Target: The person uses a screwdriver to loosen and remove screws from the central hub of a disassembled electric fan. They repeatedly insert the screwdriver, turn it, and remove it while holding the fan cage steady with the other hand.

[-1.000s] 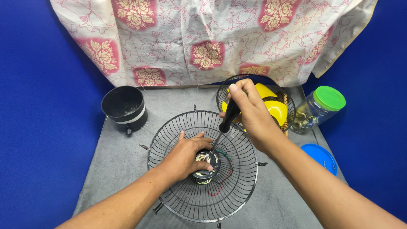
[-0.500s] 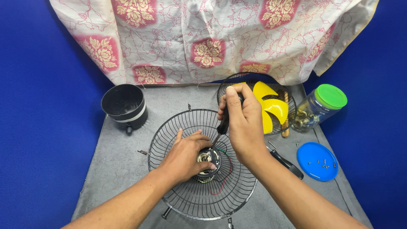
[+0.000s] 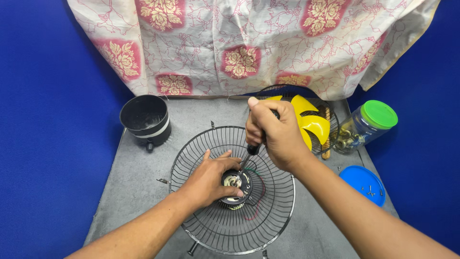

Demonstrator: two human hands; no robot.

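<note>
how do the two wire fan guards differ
The front guard lies in the table's middle under both hands, its motor held by the left hand. The back guard sits by the cloth, untouched, holding the yellow blade. The front one shows whole; the back one is half hidden. Both are round dark wire.

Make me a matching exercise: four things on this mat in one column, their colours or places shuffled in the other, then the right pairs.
1. jar lid
2. fan blades
3. cup
4. screwdriver

a. black, far left on the mat
b. yellow, inside the far wire guard
c. green
d. gripped in the right hand

Pairs: 1-c, 2-b, 3-a, 4-d
</note>
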